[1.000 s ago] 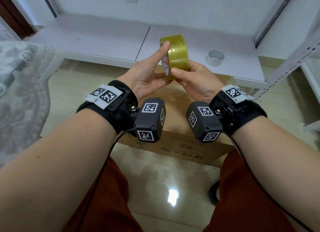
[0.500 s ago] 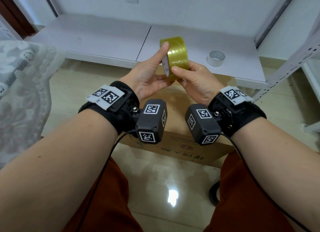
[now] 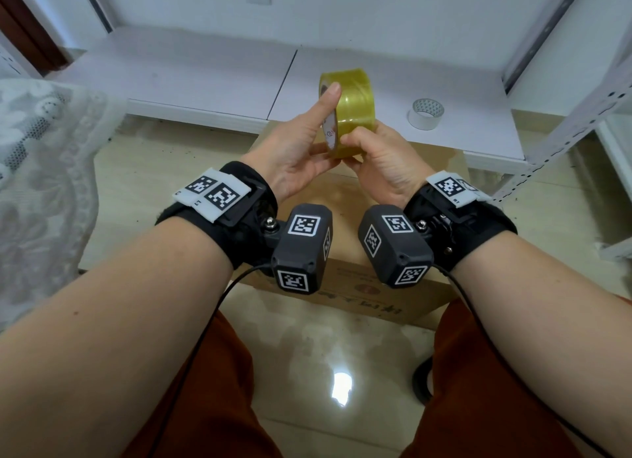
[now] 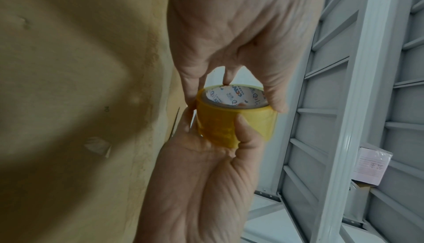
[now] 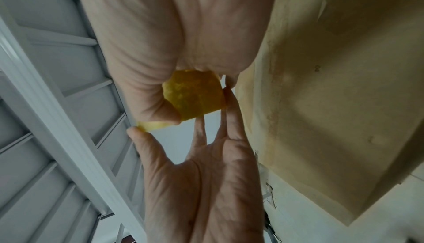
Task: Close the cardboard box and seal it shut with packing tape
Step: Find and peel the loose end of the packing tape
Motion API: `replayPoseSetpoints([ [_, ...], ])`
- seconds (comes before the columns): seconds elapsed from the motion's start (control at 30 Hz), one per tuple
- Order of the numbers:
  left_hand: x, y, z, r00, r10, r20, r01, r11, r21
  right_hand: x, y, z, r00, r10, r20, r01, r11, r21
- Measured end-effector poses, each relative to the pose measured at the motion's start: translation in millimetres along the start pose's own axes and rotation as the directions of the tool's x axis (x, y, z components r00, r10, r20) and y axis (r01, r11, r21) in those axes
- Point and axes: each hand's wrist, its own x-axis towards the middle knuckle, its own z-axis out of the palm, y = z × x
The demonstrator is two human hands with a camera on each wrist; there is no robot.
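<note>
A roll of yellow packing tape [image 3: 354,105] stands on edge in the air above the brown cardboard box [image 3: 372,291]. My left hand [image 3: 304,139] pinches the roll by its sides, one digit lying straight up along the near rim. My right hand [image 3: 379,156] grips it from below, fingers curled round it and the thumb across the outer face. In the left wrist view the tape roll [image 4: 218,125] shows its white printed core. The tape roll [image 5: 195,94] in the right wrist view is half hidden by the right palm. The box top looks flat under my wrists.
A smaller white tape roll [image 3: 426,113] sits on the low white platform [image 3: 205,81] behind the box. A grey metal rack [image 3: 564,132] stands at the right, a lace cloth [image 3: 41,166] at the left. The glossy tiled floor [image 3: 325,372] lies between my knees.
Both hands keep the roll above the box in nearly the same place. Only small shifts of the fingers on the roll show.
</note>
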Motion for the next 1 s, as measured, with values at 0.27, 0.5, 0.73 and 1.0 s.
replayPoseSetpoints([
  [0.27,-0.4,1.1,0.3,1.0,0.003,-0.011,-0.003,1.0,0.026,1.5,2.0,0.6,0.999,-0.028,0.016,0.028,1.0,0.01],
  [0.5,1.6,0.7,-2.9,0.999,-0.04,-0.031,0.04,0.999,-0.003,2.2,7.1,-1.1,1.0,-0.013,0.003,0.014,0.999,-0.03],
  [0.73,5.9,0.5,-6.5,0.994,-0.103,-0.036,0.102,0.994,-0.027,1.9,2.6,-4.3,0.998,-0.001,0.056,0.003,0.999,-0.039],
  [1.0,10.0,1.9,-9.3,0.986,-0.162,-0.04,0.159,0.984,-0.075,-2.9,0.1,-6.8,0.999,0.032,-0.017,-0.032,0.999,-0.04],
])
